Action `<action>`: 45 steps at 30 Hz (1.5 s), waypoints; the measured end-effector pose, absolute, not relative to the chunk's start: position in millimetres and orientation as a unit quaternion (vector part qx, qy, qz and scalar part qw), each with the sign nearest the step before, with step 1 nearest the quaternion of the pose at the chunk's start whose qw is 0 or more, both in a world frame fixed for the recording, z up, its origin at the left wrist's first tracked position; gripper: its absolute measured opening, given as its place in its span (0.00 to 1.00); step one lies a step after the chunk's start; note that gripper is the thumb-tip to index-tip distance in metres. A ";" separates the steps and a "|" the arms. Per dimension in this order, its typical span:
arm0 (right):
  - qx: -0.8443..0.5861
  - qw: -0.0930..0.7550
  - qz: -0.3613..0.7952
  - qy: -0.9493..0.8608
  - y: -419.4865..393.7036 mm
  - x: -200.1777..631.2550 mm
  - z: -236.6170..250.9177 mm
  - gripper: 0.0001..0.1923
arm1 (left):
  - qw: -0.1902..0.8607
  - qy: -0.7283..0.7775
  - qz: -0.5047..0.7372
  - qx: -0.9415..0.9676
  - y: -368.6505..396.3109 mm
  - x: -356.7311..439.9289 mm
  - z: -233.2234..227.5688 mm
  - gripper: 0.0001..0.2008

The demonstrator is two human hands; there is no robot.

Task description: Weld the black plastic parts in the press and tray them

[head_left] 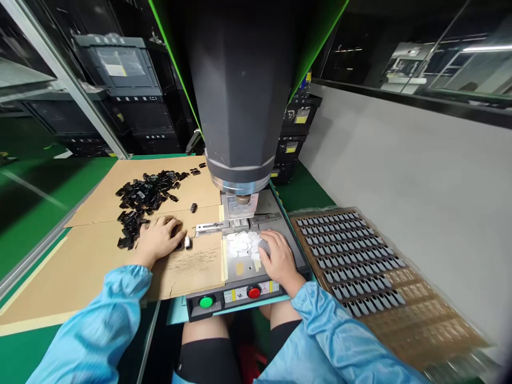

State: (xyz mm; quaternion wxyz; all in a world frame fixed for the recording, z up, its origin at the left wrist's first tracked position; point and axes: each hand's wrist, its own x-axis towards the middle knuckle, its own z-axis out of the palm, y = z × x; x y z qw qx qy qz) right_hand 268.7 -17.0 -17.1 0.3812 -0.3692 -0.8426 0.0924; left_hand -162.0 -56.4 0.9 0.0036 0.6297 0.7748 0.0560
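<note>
My left hand (pixel 158 241) rests on the cardboard at the right edge of a pile of small black plastic parts (pixel 146 194). Its fingers are curled round one black plastic part (pixel 175 230), partly hidden by them. Just beyond the fingertips stands a small part with a white face (pixel 188 242). My right hand (pixel 279 257) lies on the metal plate, thumb and fingers apart, with its fingertips at the edge of a heap of thin white pieces (pixel 242 244). Nothing shows in its grasp. Above the heap is a clear block fixture (pixel 241 207) under the machine head.
A large dark machine head (pixel 240 106) hangs over the plate. The front panel carries a green button (pixel 206 302) and a red button (pixel 254 292). On the right lies a tray (pixel 360 256) with rows of grey-white parts. Black bins (pixel 128 74) are stacked behind.
</note>
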 end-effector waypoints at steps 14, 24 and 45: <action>-0.314 0.337 0.102 -0.882 -36.5 213.1 1.8 0.17 | -0.106 0.745 0.272 0.599 -181.2 -121.8 -6.0 0.20; -0.277 0.106 0.056 -0.953 -49.7 61.5 14.1 0.17 | -0.056 0.716 0.237 0.654 -172.7 -87.5 -24.6 0.16; -0.355 0.306 0.140 -0.872 -29.1 167.8 6.7 0.15 | -0.038 0.694 0.293 0.657 -138.8 -74.4 -36.3 0.13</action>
